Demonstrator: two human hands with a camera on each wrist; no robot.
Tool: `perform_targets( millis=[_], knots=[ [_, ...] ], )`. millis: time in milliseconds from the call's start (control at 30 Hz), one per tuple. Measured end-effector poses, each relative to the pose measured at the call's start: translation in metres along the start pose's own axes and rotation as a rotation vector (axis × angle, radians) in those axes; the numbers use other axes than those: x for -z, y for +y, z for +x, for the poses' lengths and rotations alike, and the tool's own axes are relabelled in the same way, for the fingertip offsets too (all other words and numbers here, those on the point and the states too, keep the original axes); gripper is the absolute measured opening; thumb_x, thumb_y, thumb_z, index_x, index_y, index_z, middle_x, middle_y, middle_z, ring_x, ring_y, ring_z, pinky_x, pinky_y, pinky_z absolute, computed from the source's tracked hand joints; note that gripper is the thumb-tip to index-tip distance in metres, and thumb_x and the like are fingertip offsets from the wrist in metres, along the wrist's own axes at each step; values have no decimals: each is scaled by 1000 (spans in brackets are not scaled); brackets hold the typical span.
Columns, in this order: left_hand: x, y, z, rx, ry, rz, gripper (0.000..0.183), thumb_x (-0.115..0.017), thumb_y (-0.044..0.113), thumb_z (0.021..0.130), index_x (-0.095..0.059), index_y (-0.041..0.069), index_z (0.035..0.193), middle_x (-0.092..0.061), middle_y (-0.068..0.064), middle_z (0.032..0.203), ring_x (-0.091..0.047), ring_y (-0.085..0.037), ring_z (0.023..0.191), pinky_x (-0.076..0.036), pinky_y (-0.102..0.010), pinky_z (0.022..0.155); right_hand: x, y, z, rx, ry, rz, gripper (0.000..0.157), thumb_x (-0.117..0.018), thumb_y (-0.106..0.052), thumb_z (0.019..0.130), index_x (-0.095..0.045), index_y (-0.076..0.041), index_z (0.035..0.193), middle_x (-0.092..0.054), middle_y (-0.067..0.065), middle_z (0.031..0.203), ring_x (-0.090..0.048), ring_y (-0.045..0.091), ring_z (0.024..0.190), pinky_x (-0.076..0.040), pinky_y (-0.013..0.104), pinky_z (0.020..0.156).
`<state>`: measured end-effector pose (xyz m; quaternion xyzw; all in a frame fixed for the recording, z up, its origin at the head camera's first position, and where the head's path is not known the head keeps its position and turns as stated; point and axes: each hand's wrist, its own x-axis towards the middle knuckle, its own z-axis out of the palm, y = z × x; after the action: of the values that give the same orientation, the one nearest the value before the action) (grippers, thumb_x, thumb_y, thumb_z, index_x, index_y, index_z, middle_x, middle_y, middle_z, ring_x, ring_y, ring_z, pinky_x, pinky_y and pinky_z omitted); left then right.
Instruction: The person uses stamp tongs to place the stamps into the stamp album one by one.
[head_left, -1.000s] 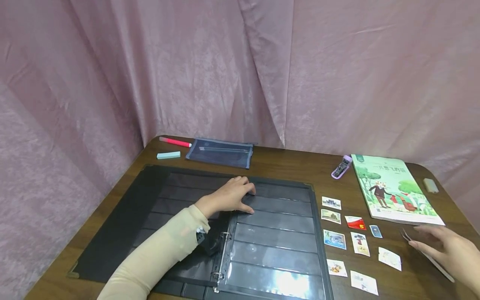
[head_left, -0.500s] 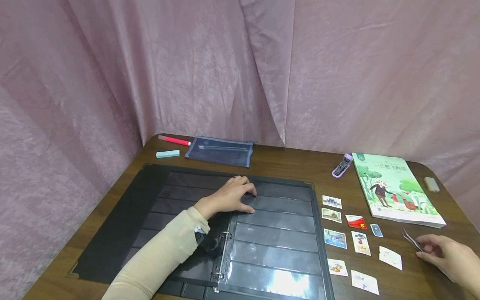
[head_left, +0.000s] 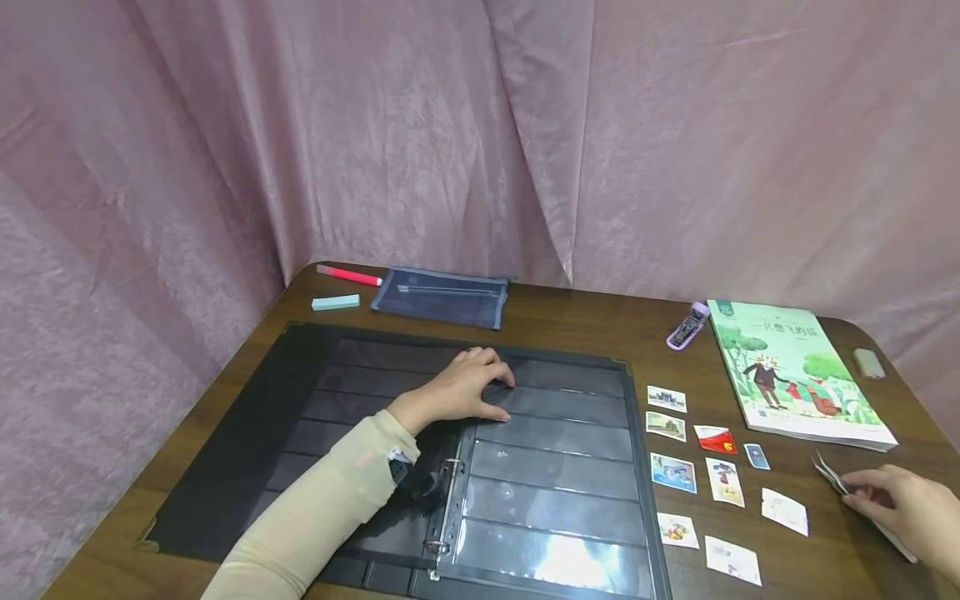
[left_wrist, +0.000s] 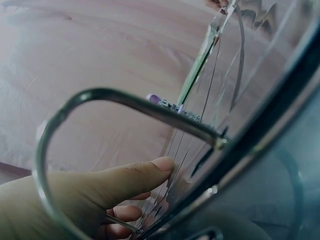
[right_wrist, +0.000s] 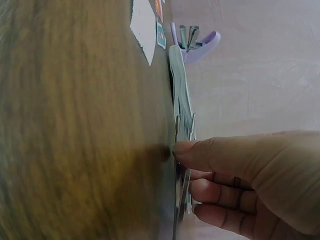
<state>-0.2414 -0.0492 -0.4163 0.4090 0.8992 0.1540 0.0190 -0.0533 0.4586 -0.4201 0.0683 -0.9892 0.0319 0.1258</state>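
Observation:
A black stamp album (head_left: 217,442) lies spread on the table, with clear strip pockets on its right page and metal rings at the spine. My left hand (head_left: 461,386) rests on it near the top of the spine, fingers loosely bent. In the left wrist view, the thumb (left_wrist: 135,180) lies along the page edges behind a metal ring (left_wrist: 100,94). At the right, my right hand (head_left: 903,504) pinches metal tweezers (head_left: 830,475) between thumb and fingers, their tips pointing away from me. Several stamps lie between album and tweezers, among them a blue one (head_left: 673,473) and a red one (head_left: 716,439).
A green picture book (head_left: 802,375) lies at the back right, between a purple nail clipper (head_left: 687,326) and a pale eraser-like block (head_left: 869,364). Behind the album are a mesh pouch (head_left: 442,298), a red pen (head_left: 349,275) and a light-blue bar (head_left: 336,302). A pink curtain (head_left: 420,150) hangs behind.
My right thumb and fingers have come together on the tweezers, which they stood spread around a second ago. My left hand has stayed put on the album.

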Motion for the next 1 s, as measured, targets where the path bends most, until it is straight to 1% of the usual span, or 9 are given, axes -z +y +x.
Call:
perform_targets(
  millis=[167,333,500,567,700,767,833,933,1000],
  knots=[
    [1,-1,1,10,3,3,47,-68,53,70,-57,26,107,-49,5,106,-43,-14,99,-33,-36,93,3,-1,3,29,62,1,31,-69,-33,69,-67,-2,73,-44,-14,58,-26,-12,54,-31,15,45],
    [0,-1,0,10,4,-23,47,-69,51,70,-57,25,108,-50,4,106,-44,-16,101,-32,-38,95,6,0,3,35,81,-9,35,-66,-36,72,-67,-1,74,-49,-9,60,-26,-13,55,-33,14,46],
    [0,-1,1,10,1,-39,47,-69,50,70,-58,25,108,-51,4,105,-44,-15,101,-31,-38,95,10,-1,2,10,139,2,26,-71,-26,69,-67,0,73,-49,-6,61,-27,-15,56,-31,15,46],
    [-1,-1,1,15,2,-41,47,-69,50,70,-58,25,108,-50,5,105,-44,-15,102,-31,-38,96,11,-2,2,16,179,36,30,-69,-29,72,-67,1,72,-45,-10,61,-27,-15,56,-30,13,46],
    [-2,-1,1,23,3,-47,47,-70,49,70,-58,25,108,-50,5,104,-43,-14,101,-31,-37,95,14,-2,5,38,237,95,46,-59,-42,79,-66,3,72,-40,-16,61,-28,-16,57,-28,6,47],
    [-3,-1,1,26,3,-47,47,-70,49,70,-58,25,109,-50,6,104,-43,-13,99,-31,-36,95,16,-3,7,28,239,100,42,-62,-38,79,-65,3,73,-40,-15,62,-27,-16,58,-29,5,48],
    [-3,0,1,29,6,-56,46,-70,48,71,-58,25,109,-50,5,104,-43,-13,97,-31,-36,95,18,-4,9,5,232,101,28,-68,-26,76,-66,2,75,-43,-8,63,-27,-14,58,-28,6,48],
    [-4,3,1,31,19,-77,46,-69,47,72,-59,23,110,-51,4,105,-43,-14,97,-31,-38,95,22,-7,12,-20,214,92,22,-70,-19,74,-66,2,78,-46,-1,64,-26,-13,59,-28,10,47],
    [-6,4,1,36,27,-83,47,-69,47,73,-59,22,111,-51,3,105,-44,-15,97,-31,-37,94,24,-9,15,-16,200,89,22,-69,-19,75,-66,3,81,-49,2,65,-27,-15,58,-28,12,47]
  ],
)
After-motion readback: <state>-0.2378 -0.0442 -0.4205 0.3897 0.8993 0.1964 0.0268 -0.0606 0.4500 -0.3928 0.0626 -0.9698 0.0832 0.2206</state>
